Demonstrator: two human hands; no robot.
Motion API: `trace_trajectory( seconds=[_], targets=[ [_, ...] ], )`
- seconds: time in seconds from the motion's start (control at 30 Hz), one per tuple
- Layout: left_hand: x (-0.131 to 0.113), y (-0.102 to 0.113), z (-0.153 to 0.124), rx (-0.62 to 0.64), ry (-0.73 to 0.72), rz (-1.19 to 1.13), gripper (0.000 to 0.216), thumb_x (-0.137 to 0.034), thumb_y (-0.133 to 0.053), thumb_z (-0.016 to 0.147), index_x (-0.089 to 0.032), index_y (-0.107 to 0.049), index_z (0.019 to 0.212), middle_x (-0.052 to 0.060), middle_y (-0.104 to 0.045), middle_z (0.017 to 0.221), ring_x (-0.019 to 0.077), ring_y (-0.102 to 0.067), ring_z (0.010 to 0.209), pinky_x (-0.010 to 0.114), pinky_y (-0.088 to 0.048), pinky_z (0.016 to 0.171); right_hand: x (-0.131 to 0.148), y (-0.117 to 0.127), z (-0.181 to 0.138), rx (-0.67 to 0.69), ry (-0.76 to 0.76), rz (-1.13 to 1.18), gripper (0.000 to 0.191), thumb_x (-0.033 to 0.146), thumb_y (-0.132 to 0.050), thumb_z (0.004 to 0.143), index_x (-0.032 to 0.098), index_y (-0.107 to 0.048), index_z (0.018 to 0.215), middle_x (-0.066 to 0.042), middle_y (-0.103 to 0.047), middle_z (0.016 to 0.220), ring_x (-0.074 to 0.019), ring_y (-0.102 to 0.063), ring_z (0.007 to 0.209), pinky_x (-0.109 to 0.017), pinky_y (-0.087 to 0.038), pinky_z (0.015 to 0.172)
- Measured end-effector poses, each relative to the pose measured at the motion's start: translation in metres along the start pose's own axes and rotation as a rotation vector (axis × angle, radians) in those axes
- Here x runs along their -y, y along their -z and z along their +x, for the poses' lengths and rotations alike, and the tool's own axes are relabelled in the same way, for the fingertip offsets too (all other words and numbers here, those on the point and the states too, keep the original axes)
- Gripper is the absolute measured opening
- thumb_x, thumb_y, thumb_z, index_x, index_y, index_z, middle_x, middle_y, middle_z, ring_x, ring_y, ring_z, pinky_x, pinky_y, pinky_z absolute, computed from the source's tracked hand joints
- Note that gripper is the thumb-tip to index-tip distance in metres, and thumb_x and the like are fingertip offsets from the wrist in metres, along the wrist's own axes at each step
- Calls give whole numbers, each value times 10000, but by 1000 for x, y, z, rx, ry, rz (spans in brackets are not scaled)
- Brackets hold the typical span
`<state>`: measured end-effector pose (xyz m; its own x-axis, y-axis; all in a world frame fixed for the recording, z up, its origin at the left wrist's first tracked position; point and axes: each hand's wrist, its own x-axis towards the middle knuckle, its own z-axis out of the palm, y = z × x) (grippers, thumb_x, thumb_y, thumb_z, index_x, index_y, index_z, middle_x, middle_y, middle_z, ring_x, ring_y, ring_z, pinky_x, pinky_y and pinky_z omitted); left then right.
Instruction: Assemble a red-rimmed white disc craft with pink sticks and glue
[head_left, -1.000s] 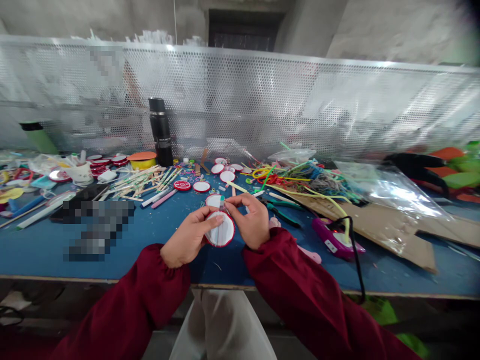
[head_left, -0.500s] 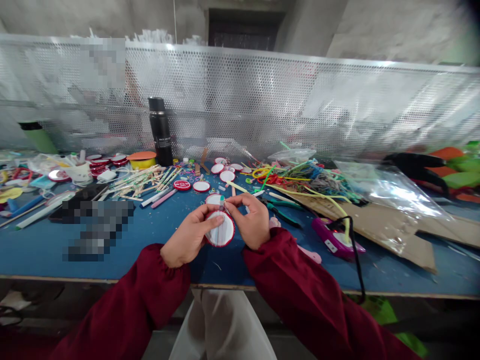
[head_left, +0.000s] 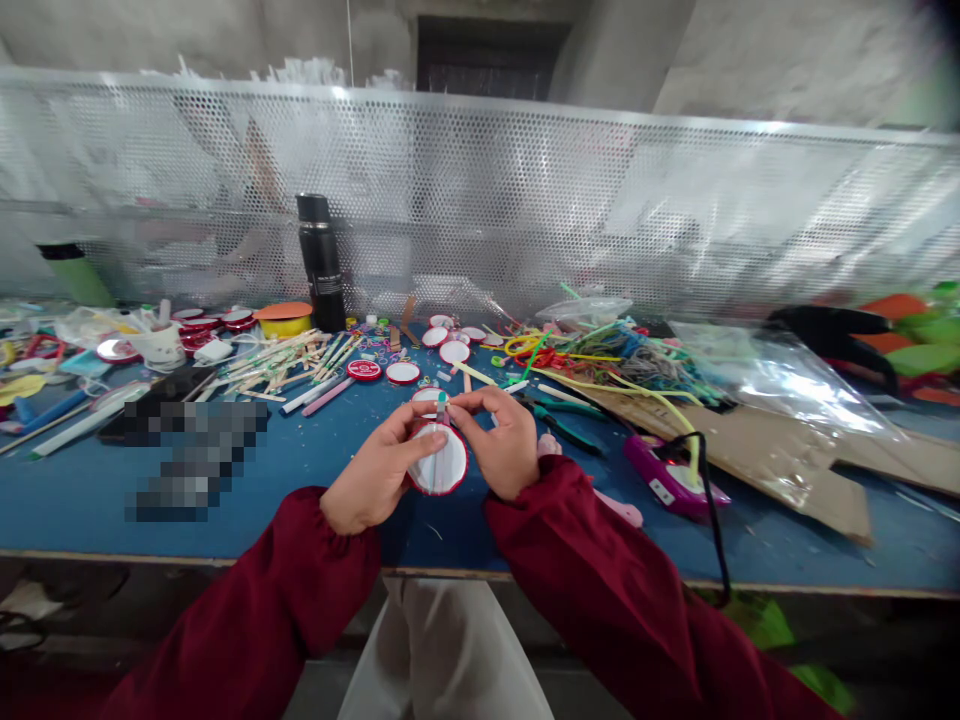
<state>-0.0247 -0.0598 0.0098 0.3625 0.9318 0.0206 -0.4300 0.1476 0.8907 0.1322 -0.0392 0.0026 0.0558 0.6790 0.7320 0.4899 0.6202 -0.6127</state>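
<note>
My left hand (head_left: pixel 373 472) is closed on a round white disc with a red rim (head_left: pixel 452 468), its thumb pressed across the white face. A narrow, clear-looking strip with a green end (head_left: pixel 442 401) stands up from the disc's upper edge. At that green end, the fingertips of my right hand (head_left: pixel 501 448) are pinched together. The fingers of both hands meet there, and what lies under them is partly hidden. Just behind, another white disc (head_left: pixel 424 396) lies on the blue table, partly covered by my fingers.
Several red-rimmed discs (head_left: pixel 403 373) lie farther back, near wooden sticks (head_left: pixel 279 362) and a black bottle (head_left: pixel 321 265). To the right are green-handled pliers (head_left: pixel 574 428), a purple device (head_left: pixel 671 478) with a black cable, tangled cords (head_left: pixel 637 355) and cardboard (head_left: pixel 795 480). A perforated metal screen (head_left: pixel 480 200) closes the back.
The disc in my left hand has shifted very slightly left and tilted a little. My right fingertips stay at the green end of the strip.
</note>
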Motion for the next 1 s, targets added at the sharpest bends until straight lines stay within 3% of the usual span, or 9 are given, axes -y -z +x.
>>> trace_trajectory(
  seconds=[1.0],
  targets=[
    [0,1,0,-33,-6,0,497,-238,-810,674,-188,-577,1110,-9,-644,851,87,-594,634,194,-473,564,1,0,0,11,-3,36,83,245,-649,839,209,-722,855,-19,-709,825,-154,-631,752,-298,-488,751]
  ],
)
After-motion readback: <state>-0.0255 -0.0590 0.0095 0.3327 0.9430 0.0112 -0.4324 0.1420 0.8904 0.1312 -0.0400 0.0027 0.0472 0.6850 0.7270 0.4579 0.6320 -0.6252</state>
